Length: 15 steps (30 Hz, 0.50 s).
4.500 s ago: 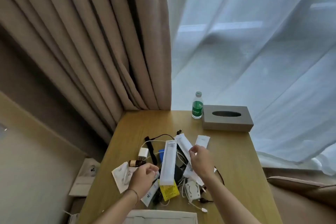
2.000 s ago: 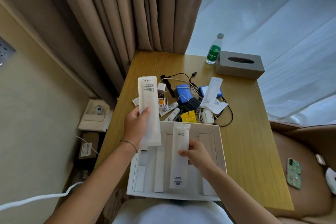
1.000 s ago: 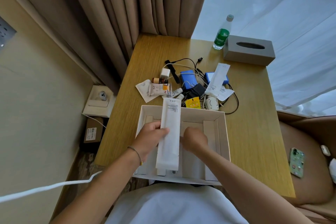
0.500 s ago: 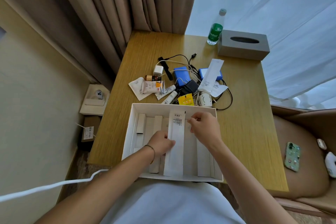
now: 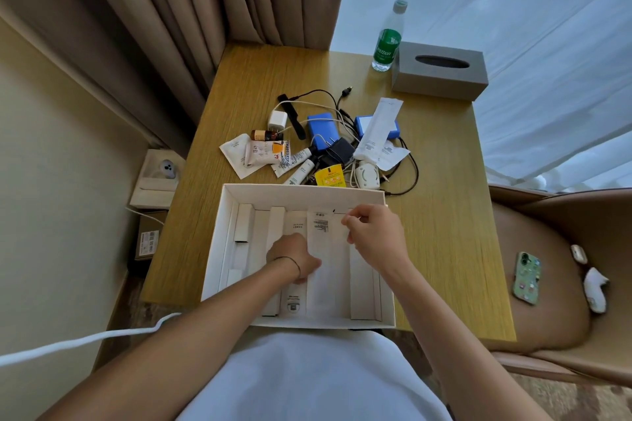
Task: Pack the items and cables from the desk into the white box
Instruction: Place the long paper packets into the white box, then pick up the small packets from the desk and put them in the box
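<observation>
Box (image 5: 219, 251): white, open, at the desk's near edge; cardboard dividers run front to back inside it.
Desk (image 5: 441, 232): wooden; the box takes up its near middle.
Packet A (image 5: 323, 284): long white packet lying flat in the box, mid-right of centre, printed end toward the box's far wall.
Packet B (image 5: 294, 301): second long white packet in the box, just left of packet A, partly hidden by the left hand.
Left hand (image 5: 294, 258): inside the box, fingers curled, pressing down at the left edge of packet A; whether it pinches the packet cannot be told.
Right hand (image 5: 374, 232): inside the box near its far right corner, thumb and fingers brought together at the far right edge of packet A; a firm hold cannot be confirmed.
Pile (image 5: 328, 143): loose items beyond the box's far wall, with black and white cables tangled through.
Pile contents: white charger (image 5: 277, 120), two blue packs (image 5: 323, 128), third long packet (image 5: 379, 128), yellow sachet (image 5: 329, 176), tubes (image 5: 301, 173), brown vial (image 5: 266, 135).
Bottle (image 5: 388, 41): green label, upright, far beyond the box.
Tissue box (image 5: 439, 73): grey, just right of the bottle.
Phone (image 5: 526, 277): on a seat, right of the box, off the desk.
</observation>
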Tool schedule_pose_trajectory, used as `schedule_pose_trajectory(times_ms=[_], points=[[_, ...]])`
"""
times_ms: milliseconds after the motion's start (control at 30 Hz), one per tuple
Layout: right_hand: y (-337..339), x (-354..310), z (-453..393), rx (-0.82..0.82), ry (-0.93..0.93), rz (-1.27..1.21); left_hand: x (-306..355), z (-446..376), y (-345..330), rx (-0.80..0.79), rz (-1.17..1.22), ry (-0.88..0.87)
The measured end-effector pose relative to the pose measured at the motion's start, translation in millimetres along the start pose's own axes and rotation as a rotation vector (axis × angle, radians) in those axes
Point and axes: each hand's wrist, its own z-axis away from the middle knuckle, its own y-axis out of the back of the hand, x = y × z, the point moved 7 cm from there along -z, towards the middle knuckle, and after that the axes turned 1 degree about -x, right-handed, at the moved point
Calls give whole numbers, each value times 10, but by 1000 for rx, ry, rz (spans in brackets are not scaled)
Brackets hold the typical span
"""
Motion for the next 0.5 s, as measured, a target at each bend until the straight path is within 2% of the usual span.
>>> schedule_pose_trajectory(times_ms=[100, 200, 267, 400, 500], points=[[13, -13, -15, -11, -3, -16, 44, 12, 47, 64, -244, -48], [78, -39, -64, -12, -2, -63, 150, 90, 121, 129, -305, -125], [170, -78, -121, 6, 17, -96, 251, 230, 235, 204, -237, -210], [386, -149, -360, 50, 42, -180, 494, 725, 674, 495, 68, -464], [514, -123, -655, 77, 18, -285, 660, 960, 935, 604, 203, -564]])
